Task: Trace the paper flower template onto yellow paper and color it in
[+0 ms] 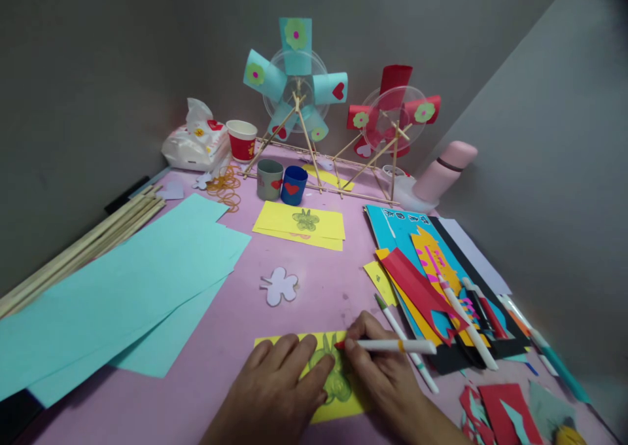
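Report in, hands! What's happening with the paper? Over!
Left hand resting on yellow paper. Right hand gripping marker, red tip at green drawing. In the way: left hand, covering part of the drawing.

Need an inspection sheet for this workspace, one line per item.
Surface: pink tabletop, a few dark marks near the middle.
Job's things: yellow sheet with a butterfly-like drawing; red-tipped marker, tip at the drawing.
Clutter: light-blue sheets and wooden sticks at left; rubber bands behind; red paper scraps at lower right.
Grip: left hand rests on the sheet; right hand holds the marker.
Cables: nothing seen.
Surroundings: grey walls; blue-bladed wheel, red-bladed wheel and pink bottle at the back.
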### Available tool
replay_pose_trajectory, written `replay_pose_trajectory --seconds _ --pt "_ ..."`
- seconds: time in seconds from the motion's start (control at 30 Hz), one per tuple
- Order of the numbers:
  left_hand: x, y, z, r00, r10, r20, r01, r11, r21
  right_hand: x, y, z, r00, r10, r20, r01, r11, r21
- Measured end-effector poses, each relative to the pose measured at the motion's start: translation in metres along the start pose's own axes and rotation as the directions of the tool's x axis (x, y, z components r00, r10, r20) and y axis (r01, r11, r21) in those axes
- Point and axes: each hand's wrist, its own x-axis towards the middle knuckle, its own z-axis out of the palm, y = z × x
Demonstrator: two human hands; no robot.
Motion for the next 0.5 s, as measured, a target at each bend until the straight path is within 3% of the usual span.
replay_pose_trajectory --seconds 0.5 --pt "0.0021 0.0003 -0.0053 0.998 0.003 0.059 -0.003 1.0 -0.003 0.0008 -0.0042 -0.0007 1.0 -0.004 0.002 0.004 1.0 -0.017"
